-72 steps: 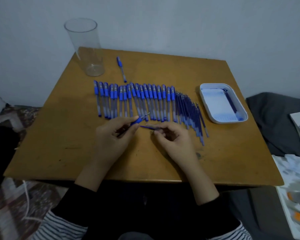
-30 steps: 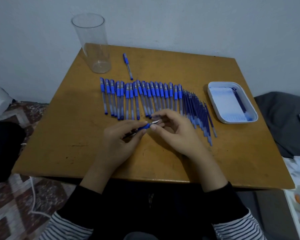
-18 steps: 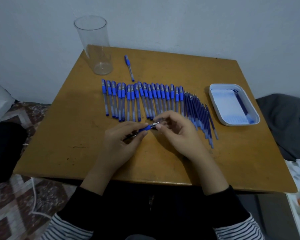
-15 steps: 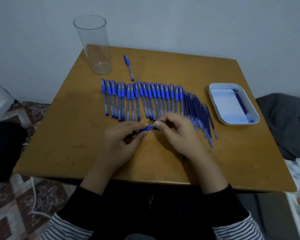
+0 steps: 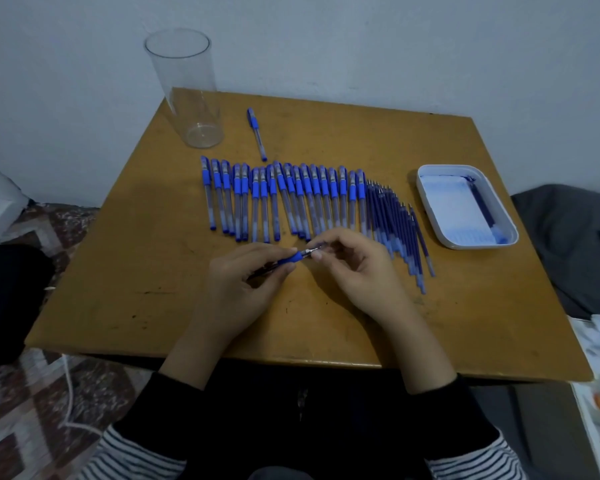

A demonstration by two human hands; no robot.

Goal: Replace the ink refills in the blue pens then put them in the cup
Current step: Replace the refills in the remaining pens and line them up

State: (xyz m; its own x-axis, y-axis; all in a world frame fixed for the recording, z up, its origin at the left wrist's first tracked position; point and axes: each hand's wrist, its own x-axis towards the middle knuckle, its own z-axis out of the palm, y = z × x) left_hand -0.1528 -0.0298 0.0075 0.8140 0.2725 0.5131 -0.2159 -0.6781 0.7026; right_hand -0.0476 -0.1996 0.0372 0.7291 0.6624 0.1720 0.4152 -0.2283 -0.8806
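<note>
My left hand (image 5: 243,282) grips a blue pen (image 5: 293,257) by its barrel, its blue grip and silver tip pointing right. My right hand (image 5: 357,271) pinches that silver tip between thumb and fingers. Behind my hands lies a row of several capped blue pens (image 5: 281,199), and right of it a fan of several blue refills (image 5: 395,223). A clear plastic cup (image 5: 191,95) stands upright at the table's far left corner, with nothing in it. One separate blue pen (image 5: 257,133) lies right of the cup.
A white tray (image 5: 430,202) at the right of the wooden table (image 5: 136,271) holds blue refills along its right side. A grey cushion (image 5: 568,244) lies off the table's right edge, papers at the lower right, a patterned rug at the left.
My right hand came up to the pen's front end and now pinches its silver tip. The left hand has kept hold of the barrel throughout.
</note>
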